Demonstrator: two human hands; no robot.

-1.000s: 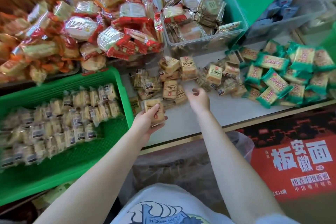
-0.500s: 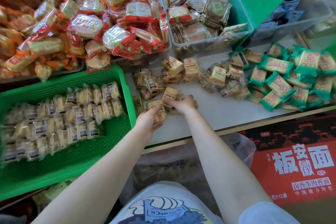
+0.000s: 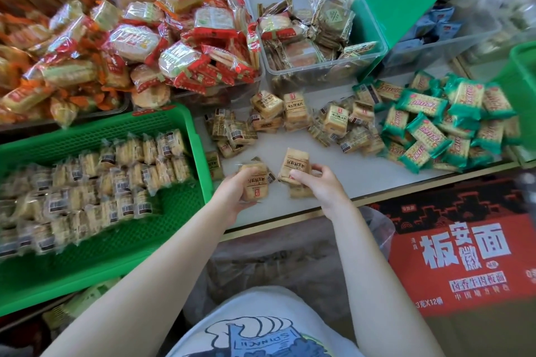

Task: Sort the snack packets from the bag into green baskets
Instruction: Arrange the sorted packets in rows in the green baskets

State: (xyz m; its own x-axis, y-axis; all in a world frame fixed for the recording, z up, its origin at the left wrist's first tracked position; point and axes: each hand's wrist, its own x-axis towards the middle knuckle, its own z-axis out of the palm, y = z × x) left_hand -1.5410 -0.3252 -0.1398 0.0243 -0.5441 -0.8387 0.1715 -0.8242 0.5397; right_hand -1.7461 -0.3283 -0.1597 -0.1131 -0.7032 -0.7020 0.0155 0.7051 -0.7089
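Left hand (image 3: 232,194) curled round a small clear-wrapped tan cracker packet (image 3: 255,182), right hand (image 3: 316,182) pinching a second packet of the same kind (image 3: 294,164), both just above the white counter (image 3: 275,203), probably gathered as a matching pair. Close to the green slotted plastic basket (image 3: 185,116), already lined with similar packets, likely their destination. More loose tan packets (image 3: 293,113) heaped further back on the counter, unsorted.

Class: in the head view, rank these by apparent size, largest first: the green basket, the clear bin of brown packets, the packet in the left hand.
1. green basket
2. clear bin
3. packet in the left hand
The bin lies farther away, so it may look smaller.
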